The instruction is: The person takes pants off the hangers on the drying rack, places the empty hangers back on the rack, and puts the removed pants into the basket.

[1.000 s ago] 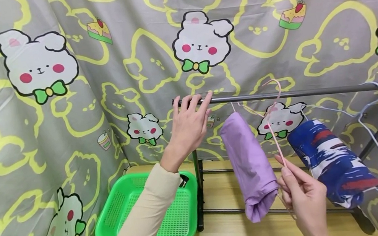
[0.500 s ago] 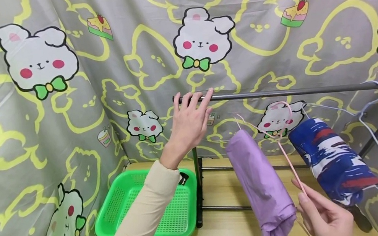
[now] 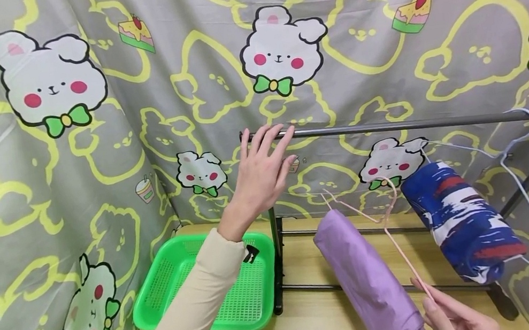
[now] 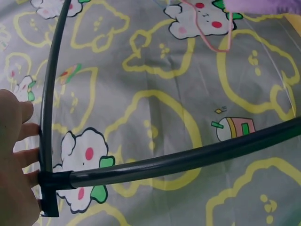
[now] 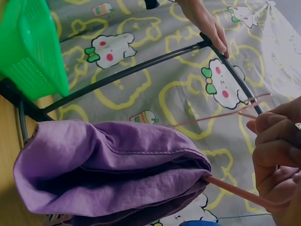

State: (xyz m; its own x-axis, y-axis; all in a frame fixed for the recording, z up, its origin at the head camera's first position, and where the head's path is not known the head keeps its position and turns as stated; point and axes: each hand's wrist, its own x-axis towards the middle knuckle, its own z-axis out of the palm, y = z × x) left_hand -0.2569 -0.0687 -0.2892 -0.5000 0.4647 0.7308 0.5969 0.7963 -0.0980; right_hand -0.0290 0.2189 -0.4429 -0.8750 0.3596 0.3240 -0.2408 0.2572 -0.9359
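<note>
My right hand (image 3: 459, 314) pinches the side of a pink clothes hanger (image 3: 401, 247) at the lower right of the head view. Folded purple cloth (image 3: 363, 278) hangs over the hanger's lower bar, its draped folds (image 5: 117, 165) large in the right wrist view. The hanger's hook stands below the dark rail (image 3: 362, 129), apart from it. My left hand (image 3: 262, 173) rests on the rail's left end, fingers laid over it; the left wrist view has those fingers (image 4: 29, 157) against the rail. What the purple garment is cannot be told.
A light-blue hanger (image 3: 520, 186) carrying blue, white and red cloth (image 3: 464, 219) hangs at the rail's right. A green basket (image 3: 146, 312) with a small black item (image 3: 251, 253) stands left of the rack. A patterned curtain (image 3: 209, 9) surrounds the rack.
The pink hanger's hook has come off the rail. My right hand has moved down and right, lowering the hanger and purple cloth. My left hand has stayed on the rail.
</note>
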